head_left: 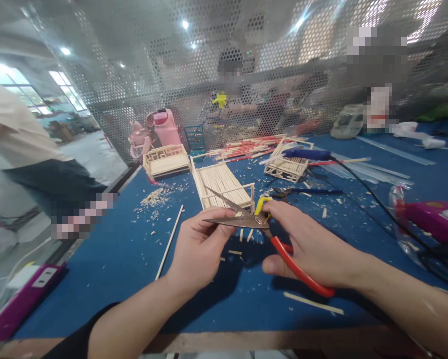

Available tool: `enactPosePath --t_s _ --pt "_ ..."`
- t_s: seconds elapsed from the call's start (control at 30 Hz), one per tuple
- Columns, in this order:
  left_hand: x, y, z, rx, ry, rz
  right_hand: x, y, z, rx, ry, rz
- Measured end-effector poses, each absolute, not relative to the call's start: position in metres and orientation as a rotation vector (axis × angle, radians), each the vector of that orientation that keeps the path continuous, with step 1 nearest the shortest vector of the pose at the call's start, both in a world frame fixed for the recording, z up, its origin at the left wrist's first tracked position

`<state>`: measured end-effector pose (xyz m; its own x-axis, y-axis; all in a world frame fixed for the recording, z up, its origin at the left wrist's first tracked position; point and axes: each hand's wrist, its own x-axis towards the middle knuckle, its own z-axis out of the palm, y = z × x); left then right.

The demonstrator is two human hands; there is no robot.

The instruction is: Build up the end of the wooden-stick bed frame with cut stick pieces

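Note:
My right hand (314,239) grips scissors (291,264) with red and yellow handles, their blades spread apart and pointing left. My left hand (197,249) is closed in a pinch by the blades, with a short pale wooden stick (239,214) at its fingertips, mostly hidden. Just behind the hands is a small bed-like frame (224,182) of thin wooden sticks with a slatted top. Several cut stick bits (235,253) lie below the scissors. A longer stick (169,242) rests left of my left hand, and another (314,302) lies near the table's front edge.
Two more stick models, a bench-like one (166,162) and a slatted one (287,164), stand farther back. Red and pale sticks (246,148), pliers (284,193) and a blue corded tool (308,154) lie on the blue table. Behind a perforated screen (164,65) sit other people.

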<state>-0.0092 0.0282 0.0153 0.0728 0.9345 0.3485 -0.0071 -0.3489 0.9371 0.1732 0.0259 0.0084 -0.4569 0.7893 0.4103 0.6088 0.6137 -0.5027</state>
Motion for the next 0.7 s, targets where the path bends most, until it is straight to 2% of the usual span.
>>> enactPosePath --t_s 0.7 --pt "-0.0111 0.0273 0.0092 1.543 0.960 1.439 0.1713 0.0266 0.0038 -1.136 -2.199 0.185"
